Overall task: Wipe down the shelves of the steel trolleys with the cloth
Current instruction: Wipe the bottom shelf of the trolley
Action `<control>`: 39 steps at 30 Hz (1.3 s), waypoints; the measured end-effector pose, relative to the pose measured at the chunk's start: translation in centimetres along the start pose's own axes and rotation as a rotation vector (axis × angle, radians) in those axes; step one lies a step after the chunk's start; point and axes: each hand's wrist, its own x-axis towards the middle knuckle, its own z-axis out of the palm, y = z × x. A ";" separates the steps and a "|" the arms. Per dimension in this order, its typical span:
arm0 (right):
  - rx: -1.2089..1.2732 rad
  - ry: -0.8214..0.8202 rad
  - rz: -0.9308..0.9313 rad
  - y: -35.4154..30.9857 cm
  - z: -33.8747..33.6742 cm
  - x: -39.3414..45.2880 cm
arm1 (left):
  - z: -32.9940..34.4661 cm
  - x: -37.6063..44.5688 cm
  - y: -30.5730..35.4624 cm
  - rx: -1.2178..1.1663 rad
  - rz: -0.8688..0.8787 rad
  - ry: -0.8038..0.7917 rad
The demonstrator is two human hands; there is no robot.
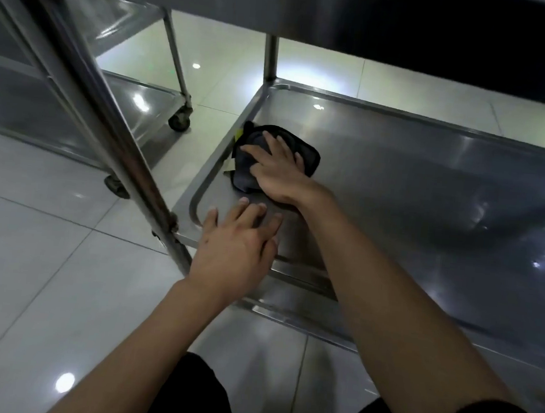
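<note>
The right hand lies flat, fingers spread, pressing the dark cloth onto the bottom shelf of the near trolley, close to the shelf's left edge and nearer its far-left corner than its front. The left hand is open too, fingers straight, fingertips resting on the bare steel at the front-left corner, just inside the raised rim; it holds nothing.

The main risk looks to be the rim. The cloth sits almost against the left lip, and a sweep that way could bunch it up or leave the channel along the rim unwiped. The trolley stands on wheels, so weight leaned through the left hand might roll it on the glossy tile floor. The upright post stands near the left arm and could be knocked.

The shelf's right end is cut off, so how much is left to wipe cannot be judged. Glare hides any streaks. A yellow tag by the cloth is too small to read. A 2nd trolley stands to the left, partly out of view.
</note>
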 end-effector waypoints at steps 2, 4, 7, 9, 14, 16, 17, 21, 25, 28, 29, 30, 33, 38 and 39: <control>-0.005 -0.024 -0.025 -1.9 0.7 1.4 | -0.1 -0.3 -0.6 0.011 -0.017 0.004; -0.004 -0.032 -0.042 -3.1 1.1 2.0 | -0.2 -0.6 -1.4 0.006 -0.032 0.000; 0.016 -0.021 -0.067 -2.9 1.1 1.6 | -0.3 -1.2 -2.1 -0.008 -0.037 0.004; 0.007 -0.004 -0.071 -1.7 0.7 0.7 | -0.4 -1.5 -2.0 -0.007 -0.041 0.006; -0.039 0.134 0.059 4.5 -2.5 -4.0 | -0.3 -1.5 -1.7 0.043 -0.043 0.020; -0.055 0.175 0.125 7.1 -3.9 -6.8 | -0.3 -1.3 -1.6 0.050 -0.047 0.024; -0.044 0.185 0.159 8.1 -4.4 -8.4 | -0.3 -1.2 -1.5 0.046 -0.047 0.019; -0.018 0.183 0.253 11.3 -5.8 -15.4 | -0.3 -1.1 -1.6 0.031 -0.046 0.025; 0.002 0.236 0.259 11.9 -6.1 -20.0 | -0.4 -0.3 -2.2 0.000 -0.039 0.014; -0.021 0.260 0.226 11.4 -5.4 -22.9 | -0.2 0.4 -2.7 0.004 -0.040 0.002; -0.037 0.261 0.215 11.4 -5.1 -24.2 | -0.1 0.7 -2.8 0.000 -0.044 0.001; -0.047 0.258 0.205 11.3 -4.8 -25.6 | -0.1 1.0 -3.0 -0.001 -0.047 0.002; -0.034 0.303 0.212 11.5 -4.3 -30.0 | -0.1 2.1 -3.9 -0.010 -0.044 0.002; -0.078 0.412 0.252 11.8 -3.9 -33.5 | -0.1 3.2 -5.4 0.009 -0.019 0.012; -0.086 0.410 0.255 11.8 -3.9 -33.4 | -0.2 3.3 -5.4 0.014 -0.018 0.011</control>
